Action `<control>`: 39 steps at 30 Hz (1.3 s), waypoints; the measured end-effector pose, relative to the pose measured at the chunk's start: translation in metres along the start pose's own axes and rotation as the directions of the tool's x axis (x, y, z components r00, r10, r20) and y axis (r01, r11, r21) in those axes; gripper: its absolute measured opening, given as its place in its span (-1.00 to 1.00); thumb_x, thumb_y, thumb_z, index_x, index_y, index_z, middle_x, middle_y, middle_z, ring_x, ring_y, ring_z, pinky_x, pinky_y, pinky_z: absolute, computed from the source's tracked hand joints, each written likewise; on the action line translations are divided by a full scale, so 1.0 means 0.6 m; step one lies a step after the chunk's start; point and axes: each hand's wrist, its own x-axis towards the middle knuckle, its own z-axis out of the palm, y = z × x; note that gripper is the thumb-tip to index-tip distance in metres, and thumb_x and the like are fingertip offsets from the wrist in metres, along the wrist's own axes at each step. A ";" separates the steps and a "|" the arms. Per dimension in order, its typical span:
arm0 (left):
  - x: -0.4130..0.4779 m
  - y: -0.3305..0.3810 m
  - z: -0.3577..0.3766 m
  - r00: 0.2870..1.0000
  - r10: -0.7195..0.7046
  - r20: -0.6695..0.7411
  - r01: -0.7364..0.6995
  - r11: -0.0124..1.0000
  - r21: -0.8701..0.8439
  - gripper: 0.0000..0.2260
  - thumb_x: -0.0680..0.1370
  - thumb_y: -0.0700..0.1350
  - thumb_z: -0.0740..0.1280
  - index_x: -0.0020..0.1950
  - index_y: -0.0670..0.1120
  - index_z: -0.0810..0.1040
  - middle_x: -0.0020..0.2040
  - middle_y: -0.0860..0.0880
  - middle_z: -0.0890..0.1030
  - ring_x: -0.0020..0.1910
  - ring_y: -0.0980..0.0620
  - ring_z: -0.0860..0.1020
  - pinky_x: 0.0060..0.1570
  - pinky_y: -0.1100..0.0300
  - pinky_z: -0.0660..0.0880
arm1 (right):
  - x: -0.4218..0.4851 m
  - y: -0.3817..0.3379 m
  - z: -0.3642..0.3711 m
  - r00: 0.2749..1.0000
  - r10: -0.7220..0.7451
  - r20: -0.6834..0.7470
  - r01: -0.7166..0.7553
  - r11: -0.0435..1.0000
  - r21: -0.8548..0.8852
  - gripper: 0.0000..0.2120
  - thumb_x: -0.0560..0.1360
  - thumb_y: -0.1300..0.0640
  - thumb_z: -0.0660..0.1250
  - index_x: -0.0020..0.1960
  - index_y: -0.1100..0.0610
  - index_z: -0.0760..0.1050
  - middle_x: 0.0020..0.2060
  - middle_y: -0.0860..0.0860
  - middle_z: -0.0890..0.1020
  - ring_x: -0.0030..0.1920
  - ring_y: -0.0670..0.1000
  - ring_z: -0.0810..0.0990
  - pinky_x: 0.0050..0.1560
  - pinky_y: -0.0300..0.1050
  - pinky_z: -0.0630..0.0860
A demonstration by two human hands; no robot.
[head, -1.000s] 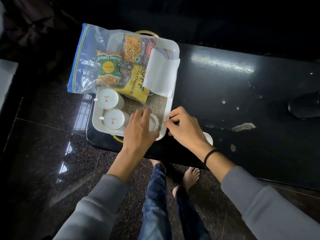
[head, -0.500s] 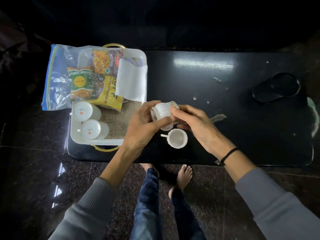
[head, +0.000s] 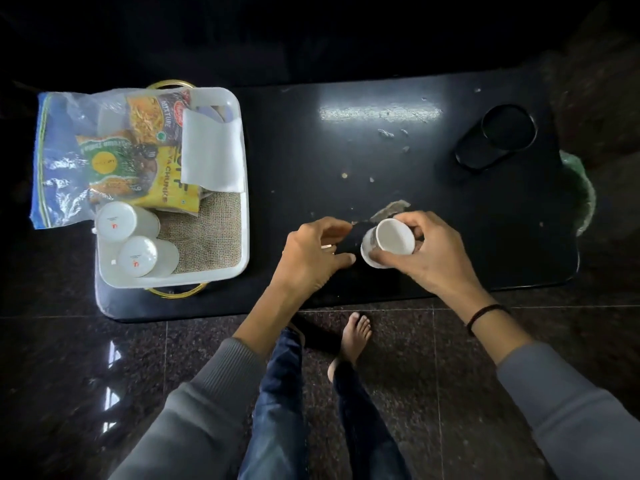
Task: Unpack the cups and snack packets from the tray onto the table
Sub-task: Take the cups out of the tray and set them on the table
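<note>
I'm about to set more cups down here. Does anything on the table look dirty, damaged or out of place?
Yes. The table has pale crumbs scattered mid-surface, and a chipped or peeled patch just beyond the right hand. The tray overhangs the table's left end.

Dim overhead scene, far edges sinking into black, a light glaring off the glossy black tabletop [head: 381,114], window reflections gleaming on the polished dark stone floor [head: 110,368], wide-angle corners bending.

the right hand [head: 427,252] hides much of the cup [head: 388,242]; lettering on the snack packets [head: 152,164] is partly unreadable.
</note>
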 end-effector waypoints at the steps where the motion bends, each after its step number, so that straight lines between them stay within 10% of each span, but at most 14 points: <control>1: -0.002 -0.005 0.004 1.000 0.002 -0.004 -0.002 0.999 0.034 -0.61 0.42 -0.27 0.57 0.23 -0.08 0.66 0.14 0.03 0.71 0.13 0.15 0.65 0.11 0.48 0.53 | -0.004 0.008 0.004 1.000 -0.025 -0.005 0.025 0.998 -0.053 -0.40 0.25 -0.14 0.67 0.19 0.03 0.58 0.06 -0.10 0.56 0.07 -0.05 0.56 -0.03 -0.25 0.46; 16: -0.011 -0.025 0.038 0.998 0.049 -0.031 -0.043 0.981 0.190 -0.63 0.46 -0.28 0.52 0.25 -0.15 0.62 0.12 -0.04 0.70 0.07 0.17 0.60 -0.04 0.70 0.34 | -0.011 0.039 0.056 0.983 -0.180 0.044 0.185 0.931 -0.315 -0.34 0.29 0.04 0.67 0.29 0.14 0.48 0.20 0.07 0.51 0.27 0.11 0.45 0.02 0.04 0.58; 31: -0.015 -0.018 -0.010 0.988 0.046 -0.145 -0.029 0.992 0.119 -0.66 0.48 -0.25 0.49 0.24 -0.10 0.63 0.12 0.02 0.70 0.12 0.15 0.62 0.05 0.62 0.36 | 0.012 -0.046 0.038 0.952 -0.279 0.123 0.305 0.854 -0.422 -0.42 0.37 -0.17 0.60 0.25 0.07 0.50 0.25 -0.02 0.46 0.30 0.02 0.38 -0.16 -0.13 0.49; 39: -0.034 -0.051 -0.119 0.954 0.054 -0.296 -0.011 0.989 0.146 -0.67 0.51 -0.23 0.46 0.26 -0.06 0.61 0.16 0.02 0.69 0.16 0.09 0.63 0.15 0.12 0.58 | 0.055 -0.183 0.115 0.890 -0.395 0.229 0.451 0.840 -0.302 -0.67 0.48 0.00 0.54 0.17 0.05 0.56 0.21 -0.07 0.50 0.27 -0.02 0.41 0.04 -0.04 0.54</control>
